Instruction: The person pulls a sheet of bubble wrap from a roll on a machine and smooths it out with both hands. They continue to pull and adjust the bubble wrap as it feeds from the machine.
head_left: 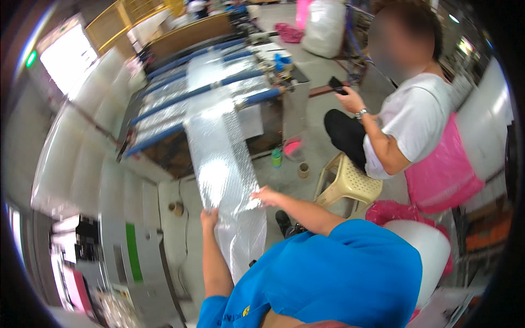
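A long strip of clear bubble wrap [219, 158] runs from a machine with blue rollers [164, 134] down toward my body. My left hand [209, 217] grips the strip's left edge, fingers closed on it. On the opposite edge, slightly higher up, my right hand [264, 195] pinches the film. Between the two hands the sheet looks shiny and fairly taut. Below them its lower part hangs loosely in folds against my blue shirt [328, 273].
At the right a person [415, 120] sits on a yellow plastic stool [350, 180], holding a phone [337, 85]. A green bottle [276, 158] and a cardboard core [303, 170] stand on the floor. Large bubble wrap rolls [82, 158] line the left; pink-wrapped bundles [440, 169] lie at the right.
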`<state>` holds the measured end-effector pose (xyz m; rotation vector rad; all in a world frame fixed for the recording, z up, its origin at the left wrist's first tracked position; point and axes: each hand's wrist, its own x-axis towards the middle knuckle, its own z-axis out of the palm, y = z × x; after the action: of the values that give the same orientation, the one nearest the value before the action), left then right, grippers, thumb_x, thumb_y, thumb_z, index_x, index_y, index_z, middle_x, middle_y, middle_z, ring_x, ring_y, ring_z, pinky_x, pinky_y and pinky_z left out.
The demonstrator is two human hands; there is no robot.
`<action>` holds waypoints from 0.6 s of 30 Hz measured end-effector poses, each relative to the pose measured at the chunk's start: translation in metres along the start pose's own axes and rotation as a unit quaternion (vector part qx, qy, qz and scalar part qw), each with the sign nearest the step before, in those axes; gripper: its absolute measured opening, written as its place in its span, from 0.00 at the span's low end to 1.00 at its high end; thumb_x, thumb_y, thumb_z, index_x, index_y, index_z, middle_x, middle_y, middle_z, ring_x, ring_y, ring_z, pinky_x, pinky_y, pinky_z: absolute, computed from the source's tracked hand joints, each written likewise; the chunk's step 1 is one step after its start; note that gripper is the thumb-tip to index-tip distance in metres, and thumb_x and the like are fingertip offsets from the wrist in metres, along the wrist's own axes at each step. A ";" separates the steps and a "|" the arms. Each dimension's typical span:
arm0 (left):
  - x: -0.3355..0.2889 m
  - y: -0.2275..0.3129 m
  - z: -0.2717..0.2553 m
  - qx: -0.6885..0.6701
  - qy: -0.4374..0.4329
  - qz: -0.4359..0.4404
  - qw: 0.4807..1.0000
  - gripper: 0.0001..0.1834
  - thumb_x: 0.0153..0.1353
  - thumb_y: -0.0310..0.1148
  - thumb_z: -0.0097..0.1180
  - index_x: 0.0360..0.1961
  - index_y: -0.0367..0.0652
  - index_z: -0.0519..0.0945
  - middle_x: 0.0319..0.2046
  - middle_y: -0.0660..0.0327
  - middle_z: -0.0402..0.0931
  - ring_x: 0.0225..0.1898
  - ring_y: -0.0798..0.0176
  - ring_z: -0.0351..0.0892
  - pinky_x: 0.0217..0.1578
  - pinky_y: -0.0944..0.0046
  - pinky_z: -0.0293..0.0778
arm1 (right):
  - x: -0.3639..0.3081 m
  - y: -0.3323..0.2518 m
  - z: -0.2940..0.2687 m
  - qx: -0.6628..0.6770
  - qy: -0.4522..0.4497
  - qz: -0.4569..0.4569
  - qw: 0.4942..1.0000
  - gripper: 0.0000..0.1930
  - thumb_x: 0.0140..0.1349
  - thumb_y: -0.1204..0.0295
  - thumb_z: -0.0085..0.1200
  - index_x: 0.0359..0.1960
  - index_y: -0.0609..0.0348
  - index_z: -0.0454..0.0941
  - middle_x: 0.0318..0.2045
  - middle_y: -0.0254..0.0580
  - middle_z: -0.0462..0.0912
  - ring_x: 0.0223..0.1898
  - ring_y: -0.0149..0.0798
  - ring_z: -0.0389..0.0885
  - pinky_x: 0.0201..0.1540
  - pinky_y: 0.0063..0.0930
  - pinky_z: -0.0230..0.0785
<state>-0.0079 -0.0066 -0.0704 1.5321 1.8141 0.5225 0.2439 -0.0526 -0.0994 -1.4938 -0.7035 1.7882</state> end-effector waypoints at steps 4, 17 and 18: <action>0.058 -0.058 0.047 -0.080 -0.066 -0.102 0.989 0.28 0.44 0.39 0.58 0.38 0.25 0.66 0.24 0.51 0.73 0.22 0.59 0.73 0.24 0.64 0.70 | 0.012 0.001 -0.015 -0.061 -0.033 0.049 0.996 0.16 0.53 0.61 0.46 0.40 0.55 0.70 0.35 0.42 0.75 0.34 0.44 0.75 0.36 0.52 0.64; 0.081 -0.110 0.089 -0.088 -0.138 -0.159 0.974 0.24 0.49 0.42 0.53 0.35 0.26 0.69 0.24 0.55 0.72 0.25 0.64 0.71 0.26 0.65 0.68 | 0.060 0.015 -0.047 -0.220 -0.135 0.145 0.955 0.14 0.49 0.60 0.50 0.37 0.51 0.74 0.33 0.35 0.76 0.34 0.36 0.74 0.32 0.41 0.68; 0.094 -0.104 0.090 -0.073 -0.140 -0.151 0.976 0.23 0.49 0.42 0.54 0.34 0.30 0.70 0.22 0.57 0.71 0.23 0.65 0.70 0.23 0.65 0.66 | 0.069 0.013 -0.052 -0.208 -0.130 0.130 0.961 0.14 0.49 0.61 0.50 0.36 0.51 0.75 0.32 0.34 0.77 0.32 0.35 0.75 0.29 0.37 0.69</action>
<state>-0.0198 0.0496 -0.2271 1.1405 1.7055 0.2698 0.2865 -0.0068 -0.1611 -1.6971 -1.1134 2.1601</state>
